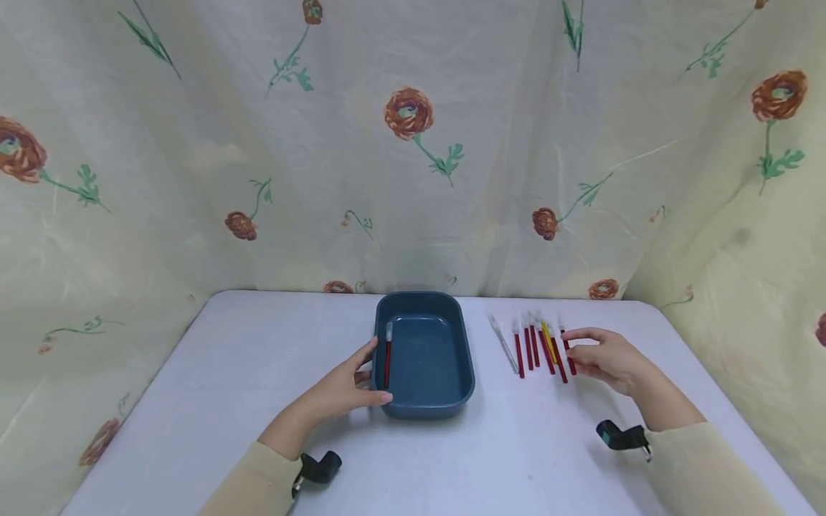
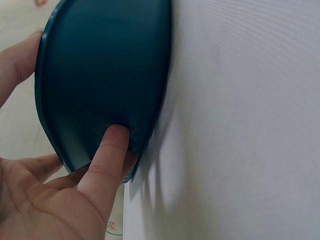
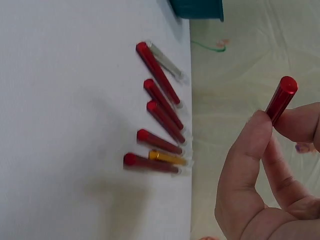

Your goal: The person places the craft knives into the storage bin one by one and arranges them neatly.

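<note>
My left hand (image 1: 342, 390) rests against the near left side of a blue plastic tray (image 1: 429, 412), its thumb and fingers touching the outer wall and rim. In the left wrist view these fingers look mostly straight on the tray wall (image 2: 105, 65). One red stick with a pale tip (image 1: 388, 362) lies inside the tray along its left side. My right hand (image 1: 603, 358) pinches another red stick (image 3: 282, 100) between thumb and fingers; in the right wrist view it is held up, above the table. Left of that hand lie several red sticks with clear tips (image 1: 521, 355).
Among the loose sticks are a yellow one (image 1: 549, 344) and a silver-white one (image 1: 505, 345). The white table (image 1: 277, 344) ends at a flowered curtain (image 1: 477, 215) behind and at both sides. A black wrist camera (image 1: 622, 436) sits at the right sleeve.
</note>
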`<act>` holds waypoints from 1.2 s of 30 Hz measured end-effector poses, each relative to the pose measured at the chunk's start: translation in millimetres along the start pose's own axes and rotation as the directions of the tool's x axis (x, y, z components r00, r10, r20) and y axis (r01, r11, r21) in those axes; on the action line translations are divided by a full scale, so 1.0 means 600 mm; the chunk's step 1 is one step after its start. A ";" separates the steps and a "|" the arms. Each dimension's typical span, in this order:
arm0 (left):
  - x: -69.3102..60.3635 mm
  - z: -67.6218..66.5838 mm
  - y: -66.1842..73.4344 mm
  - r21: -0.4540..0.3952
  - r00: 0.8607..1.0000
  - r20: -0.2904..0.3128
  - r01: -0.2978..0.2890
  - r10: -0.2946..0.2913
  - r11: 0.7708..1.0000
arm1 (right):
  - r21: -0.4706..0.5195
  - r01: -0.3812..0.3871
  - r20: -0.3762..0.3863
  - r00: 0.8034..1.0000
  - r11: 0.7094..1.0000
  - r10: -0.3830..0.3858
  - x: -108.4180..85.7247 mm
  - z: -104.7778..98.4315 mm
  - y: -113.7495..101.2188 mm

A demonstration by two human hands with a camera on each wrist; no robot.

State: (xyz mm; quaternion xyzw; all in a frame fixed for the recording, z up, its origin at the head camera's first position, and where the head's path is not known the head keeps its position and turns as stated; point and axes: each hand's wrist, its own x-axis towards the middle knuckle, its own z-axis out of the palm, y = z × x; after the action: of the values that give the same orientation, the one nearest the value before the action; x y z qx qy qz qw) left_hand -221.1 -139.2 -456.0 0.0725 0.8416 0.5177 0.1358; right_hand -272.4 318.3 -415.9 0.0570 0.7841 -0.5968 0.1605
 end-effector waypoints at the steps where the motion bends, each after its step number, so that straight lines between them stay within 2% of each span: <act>1: 0.000 0.000 0.000 -0.003 1.000 0.001 -0.003 0.003 1.000 | 0.000 0.000 0.000 1.000 1.000 0.000 -0.001 0.004 -0.003; 10: -0.002 0.000 0.001 -0.008 1.000 0.009 -0.012 0.012 1.000 | -0.020 0.016 0.034 0.999 1.000 -0.016 -0.011 0.039 -0.031; 26: 0.000 -0.002 -0.006 -0.024 1.000 0.023 -0.012 0.012 1.000 | 0.007 0.049 0.102 0.994 0.999 -0.050 -0.036 0.093 -0.083; 36: 0.002 -0.001 -0.007 -0.009 1.000 0.012 -0.004 0.004 1.000 | 0.016 0.058 0.144 0.988 0.998 -0.060 -0.043 0.154 -0.115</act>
State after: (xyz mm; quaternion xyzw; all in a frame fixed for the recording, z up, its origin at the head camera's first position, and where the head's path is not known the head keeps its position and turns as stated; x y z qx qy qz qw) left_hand -222.2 -141.1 -459.7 0.0766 0.8384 0.5212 0.1400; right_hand -250.7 213.3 -366.1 -0.0087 0.7681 -0.6085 0.1991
